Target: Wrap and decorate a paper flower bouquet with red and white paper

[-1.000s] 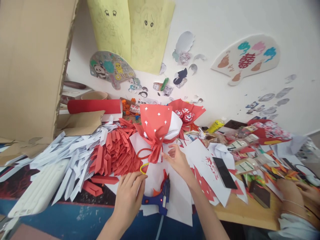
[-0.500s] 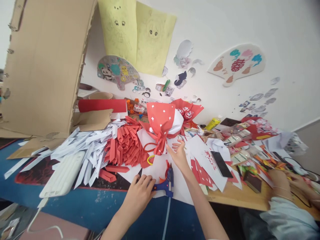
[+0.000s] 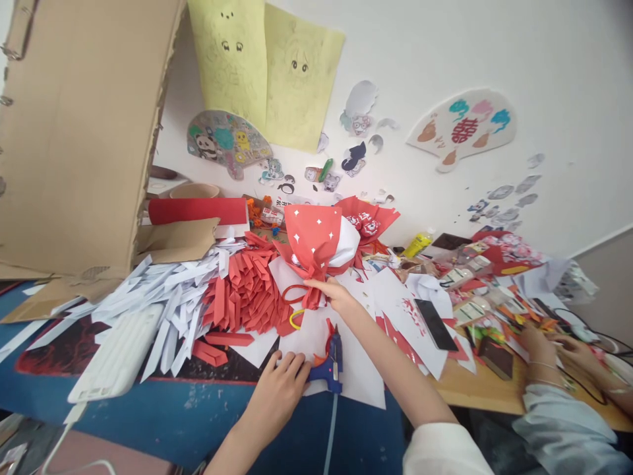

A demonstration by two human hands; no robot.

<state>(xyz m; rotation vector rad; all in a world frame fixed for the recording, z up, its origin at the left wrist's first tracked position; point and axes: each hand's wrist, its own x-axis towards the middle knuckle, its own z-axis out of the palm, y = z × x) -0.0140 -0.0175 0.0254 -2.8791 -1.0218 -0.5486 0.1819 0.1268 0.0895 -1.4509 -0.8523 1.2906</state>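
Observation:
My right hand [image 3: 336,294] is closed around the gathered neck of a red paper bouquet [image 3: 312,234] with white sparkle marks and a white inner wrap. My left hand [image 3: 283,382] lies on white paper, fingers apart and slightly bent, holding nothing I can see. Right beside its fingers is a blue hot glue gun [image 3: 327,366] with an orange trigger, its cord running toward me. Scissors with red and yellow handles [image 3: 295,319] lie partly covered near the bouquet. To the left is a heap of folded red paper strips [image 3: 244,284].
Folded white strips [image 3: 190,290] and a white power bank [image 3: 119,356] lie to the left. A second red bouquet [image 3: 370,221] stands behind. A black phone [image 3: 435,324] rests on papers at right. Another person's hands [image 3: 539,349] work at the far right. A cardboard panel [image 3: 84,132] rises at left.
My right hand has gone from open beside the bouquet to closed around its neck. My left hand stays by the glue gun. The view has shifted slightly.

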